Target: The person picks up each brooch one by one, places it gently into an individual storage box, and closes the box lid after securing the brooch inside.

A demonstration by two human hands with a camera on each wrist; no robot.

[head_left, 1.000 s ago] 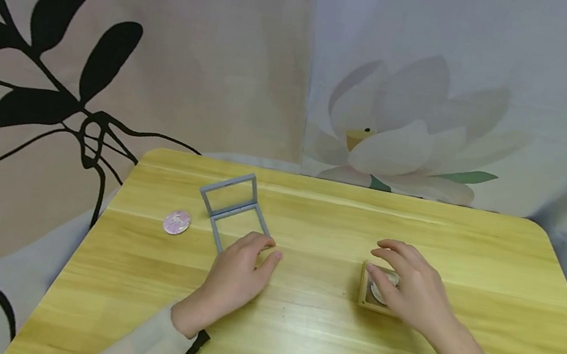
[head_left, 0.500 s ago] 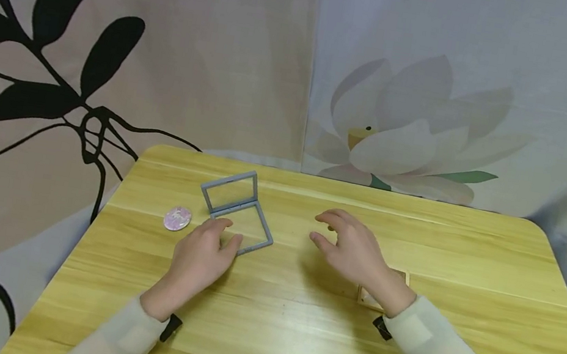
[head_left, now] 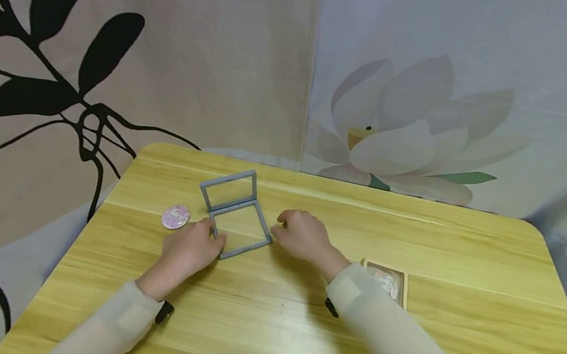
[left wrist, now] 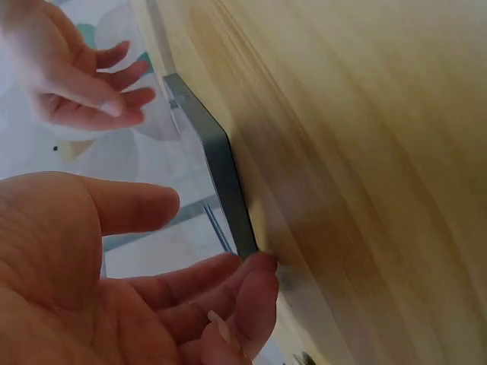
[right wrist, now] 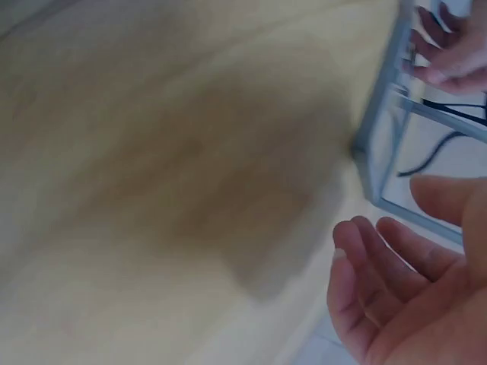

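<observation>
A grey hinged display frame [head_left: 246, 250] with see-through panes lies spread on the table, its back half tilted up. My left hand [head_left: 191, 249] is at the frame's left side; in the left wrist view, fingertips [left wrist: 262, 262] meet the grey edge while the thumb stands apart. Close to the right side, my right hand [head_left: 304, 236] has loosely bent fingers and nothing in its grasp. A gap shows between its fingertips [right wrist: 346, 232] and the frame in the right wrist view. Just beyond my left fingers lies a round, shiny pinkish disc [head_left: 175, 217].
A small wooden box [head_left: 407, 289] holding a whitish round piece [head_left: 385, 281] sits to the right, partly covered by my right sleeve [head_left: 380, 304]. The wooden table [head_left: 472, 318] ends at a printed curtain [head_left: 255, 73] behind.
My right hand has left the wooden box and moved left to the frame's right side. My left hand has slid left from the frame's front right corner to its left side.
</observation>
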